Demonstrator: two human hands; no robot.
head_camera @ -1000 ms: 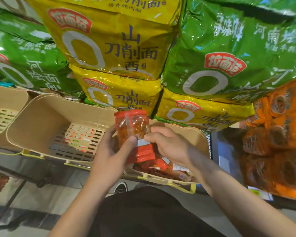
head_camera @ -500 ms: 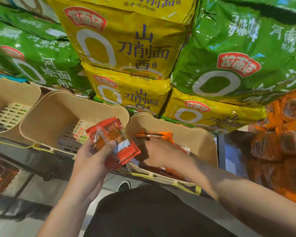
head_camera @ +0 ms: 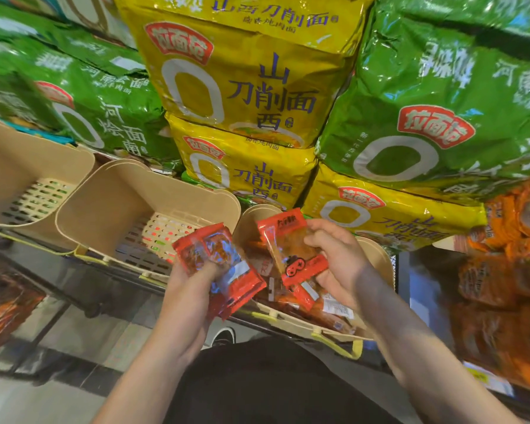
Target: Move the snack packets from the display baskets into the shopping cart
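glossy red packets (head_camera: 224, 267) in left hand (head_camera: 184, 301); crinkly one (head_camera: 291, 255) right hand (head_camera: 337, 258).

1 head-worn wide-angle view looks forward and down, close over the display baskets (head_camera: 153, 191).

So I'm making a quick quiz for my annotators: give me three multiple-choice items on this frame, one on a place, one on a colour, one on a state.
1. Which basket still holds snack packets?
A. the far-left one
B. the middle one
C. the right one

2. What colour is the big noodle bag straight above the middle basket?
A. yellow
B. blue
C. white

3. What is the right hand doing?
A. hanging idle
B. holding a red packet
C. resting flat on a basket rim

Answers:
1 C: packets lie only in the right basket; the middle basket shows bare slats.
2 A: the noodle bag is yellow.
3 B: the right hand holds a red packet; the left hand holds another packet.
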